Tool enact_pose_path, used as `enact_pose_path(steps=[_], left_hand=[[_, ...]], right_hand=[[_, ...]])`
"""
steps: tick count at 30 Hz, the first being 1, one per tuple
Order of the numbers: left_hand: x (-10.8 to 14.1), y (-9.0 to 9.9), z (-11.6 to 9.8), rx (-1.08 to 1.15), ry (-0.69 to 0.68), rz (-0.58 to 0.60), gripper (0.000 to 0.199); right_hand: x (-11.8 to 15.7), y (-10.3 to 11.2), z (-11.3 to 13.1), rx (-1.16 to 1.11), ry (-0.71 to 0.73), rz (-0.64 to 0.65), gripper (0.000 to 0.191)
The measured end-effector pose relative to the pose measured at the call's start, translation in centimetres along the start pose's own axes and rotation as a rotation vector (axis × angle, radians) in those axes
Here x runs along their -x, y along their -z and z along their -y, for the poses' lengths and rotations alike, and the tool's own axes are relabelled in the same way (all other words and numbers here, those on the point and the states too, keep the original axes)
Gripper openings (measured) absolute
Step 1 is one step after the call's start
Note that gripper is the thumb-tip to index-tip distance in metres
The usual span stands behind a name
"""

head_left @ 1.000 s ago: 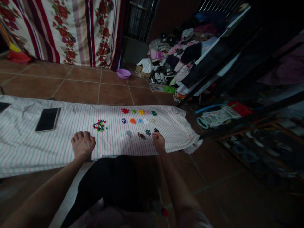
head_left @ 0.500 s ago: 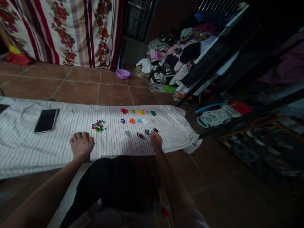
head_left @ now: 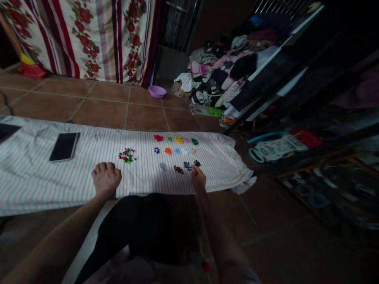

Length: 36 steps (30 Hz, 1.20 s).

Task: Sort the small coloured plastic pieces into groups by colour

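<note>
My left hand [head_left: 106, 177] rests on the striped cloth with its fingers curled under, and no object shows in it. Just beyond it lies a mixed heap of small coloured pieces [head_left: 127, 156], mostly red, green and yellow. My right hand [head_left: 199, 179] is closed in a pinch beside the dark grey pile [head_left: 187, 165]; anything between the fingertips is hidden. Close by are a black pile [head_left: 197, 163], a brown pile [head_left: 178, 169] and a light grey pile [head_left: 162, 166]. Farther back sit single-colour piles, among them red [head_left: 158, 138], yellow [head_left: 178, 140], orange [head_left: 167, 151] and dark green [head_left: 194, 141].
The striped cloth [head_left: 148, 179] covers a long low surface. A phone [head_left: 64, 146] lies on its left part, with another dark flat object [head_left: 7, 132] at the edge. Beyond, on the tiled floor, are a purple basin [head_left: 157, 92] and heaped clothes [head_left: 219, 75].
The whole view has shifted slightly, so things appear a little farther right. My right hand has drawn back slightly from the black pile. My left hand stays on the cloth.
</note>
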<state>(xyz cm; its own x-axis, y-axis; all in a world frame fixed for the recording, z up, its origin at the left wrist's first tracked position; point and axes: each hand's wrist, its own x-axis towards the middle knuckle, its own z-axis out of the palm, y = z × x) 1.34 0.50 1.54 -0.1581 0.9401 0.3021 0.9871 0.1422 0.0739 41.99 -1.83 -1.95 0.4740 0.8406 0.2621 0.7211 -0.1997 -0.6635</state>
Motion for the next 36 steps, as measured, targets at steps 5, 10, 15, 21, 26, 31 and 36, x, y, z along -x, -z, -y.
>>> enact_pose_path(steps=[5,10,15,21,26,31,36], left_hand=[[0.0,-0.1,0.0,-0.012,-0.012,-0.007,0.036],[-0.1,-0.1,0.0,0.012,0.003,-0.002,0.034],[-0.1,0.1,0.0,0.010,0.003,0.015,0.033],[-0.3,0.3,0.0,0.015,-0.002,0.020,0.032],[-0.3,0.2,0.0,0.045,-0.004,0.011,0.031],[-0.3,0.5,0.0,0.048,-0.006,0.018,0.031],[-0.4,0.6,-0.1,0.055,-0.003,0.014,0.031]], right_hand=[[-0.2,0.1,0.0,0.000,0.024,0.013,0.038],[-0.4,0.1,0.2,-0.001,0.032,0.009,0.037],[-0.2,0.2,0.7,0.006,0.112,-0.070,0.033],[-0.6,-1.4,4.8,-0.042,0.237,-0.140,0.033],[-1.0,-5.4,10.7,-0.135,0.328,0.009,0.029],[-0.2,-9.9,15.4,-0.215,0.445,0.251,0.026],[0.7,-13.3,18.4,-0.219,0.527,0.423,0.026]])
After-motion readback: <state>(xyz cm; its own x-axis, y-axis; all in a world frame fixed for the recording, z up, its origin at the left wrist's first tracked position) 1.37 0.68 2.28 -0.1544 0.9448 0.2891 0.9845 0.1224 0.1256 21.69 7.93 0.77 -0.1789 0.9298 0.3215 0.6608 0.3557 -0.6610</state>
